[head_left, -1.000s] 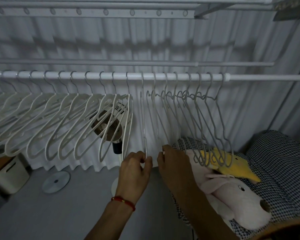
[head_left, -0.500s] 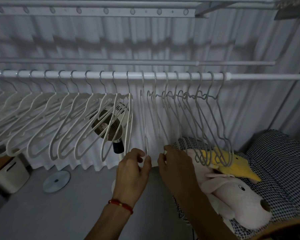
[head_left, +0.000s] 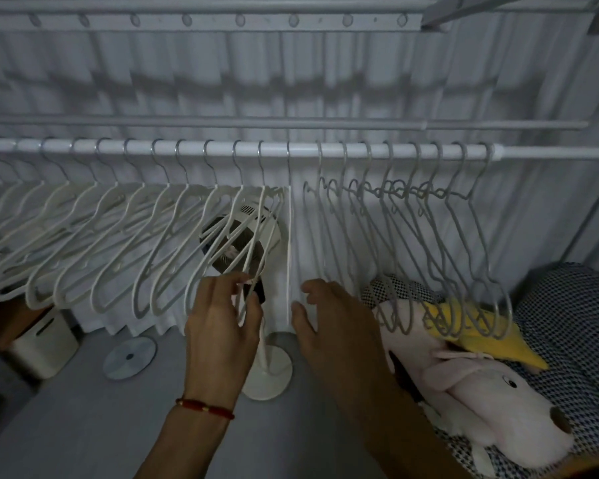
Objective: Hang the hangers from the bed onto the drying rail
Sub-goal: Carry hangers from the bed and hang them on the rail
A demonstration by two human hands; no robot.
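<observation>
A white drying rail (head_left: 305, 149) runs across the view. It carries several white plastic hangers (head_left: 125, 257) on its left part and several grey wire hangers (head_left: 429, 236) on its right part. Between the two groups one white hanger (head_left: 289, 243) hangs straight down, edge-on, with no hand on it. My left hand (head_left: 222, 323) is just left of it, fingers spread loosely against the lower end of the nearest white hanger (head_left: 246, 257). My right hand (head_left: 329, 316) is just right of the edge-on hanger, fingers apart and empty.
A standing fan (head_left: 242, 236) with a round white base (head_left: 268, 375) is behind the hangers. On the floor at left lie a disc (head_left: 129, 357) and a white box (head_left: 44, 344). At right is the checked bed (head_left: 574, 323) with a pink plush (head_left: 491, 399) and a yellow plush (head_left: 491, 340).
Both hands have let go of the edge-on white hanger, which now hangs free. My left hand has moved left to the neighbouring white hanger and my right hand has drawn slightly right.
</observation>
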